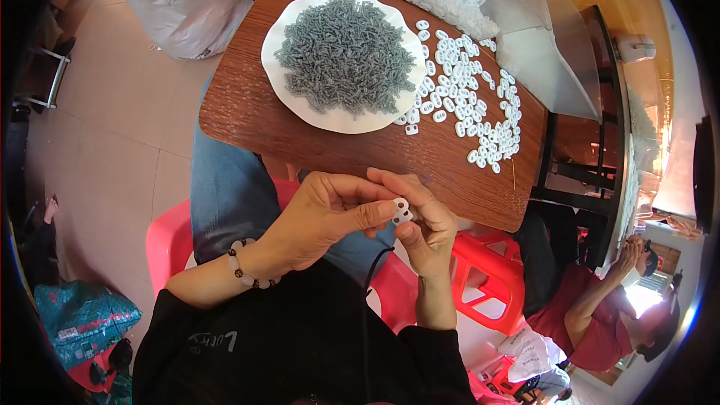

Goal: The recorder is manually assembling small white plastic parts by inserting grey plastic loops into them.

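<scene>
Your left hand (322, 217) and right hand (427, 229) meet in the lower middle of the frame, just below the near edge of the wooden table (247, 116). Together they pinch a small white plastic piece (401, 211): your left thumb presses it from the left, and your right fingertips close on it from the right and from below. Both hands' fingers are curled narrow around it. A bead bracelet (244, 266) circles your left wrist. Above, in the upper middle of the frame, a white plate (300, 101) holds a heap of grey screws (345, 56). To its right, loose white plastic pieces (472, 109) lie scattered across the tabletop.
</scene>
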The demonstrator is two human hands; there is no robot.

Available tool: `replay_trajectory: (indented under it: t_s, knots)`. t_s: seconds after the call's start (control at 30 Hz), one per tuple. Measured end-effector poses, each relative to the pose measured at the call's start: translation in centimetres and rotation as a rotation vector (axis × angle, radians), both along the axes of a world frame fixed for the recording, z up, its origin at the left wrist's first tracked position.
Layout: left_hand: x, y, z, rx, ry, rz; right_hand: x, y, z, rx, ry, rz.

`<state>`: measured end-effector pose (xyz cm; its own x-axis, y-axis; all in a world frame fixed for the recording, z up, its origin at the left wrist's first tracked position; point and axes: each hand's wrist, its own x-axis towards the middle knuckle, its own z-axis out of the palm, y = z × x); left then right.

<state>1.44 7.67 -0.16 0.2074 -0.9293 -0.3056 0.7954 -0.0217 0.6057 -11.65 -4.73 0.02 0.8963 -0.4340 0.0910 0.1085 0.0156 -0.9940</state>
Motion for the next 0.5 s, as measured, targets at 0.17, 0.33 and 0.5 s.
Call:
replay_trajectory:
  t_s: [0.17,0.33,0.5]
  knots:
    - [0.05,0.07,0.00,-0.007,-0.013,-0.008,0.02,0.14,-0.09,-0.075,0.000,-0.001]
    - [0.12,0.06,-0.17,-0.016,-0.013,-0.016,0.11,0.12,-0.73,-0.098,-0.065,-0.015]
    - [0.29,0.18,-0.43,-0.024,-0.002,-0.015,0.29,0.58,-0.75,-0.067,-0.086,-0.038]
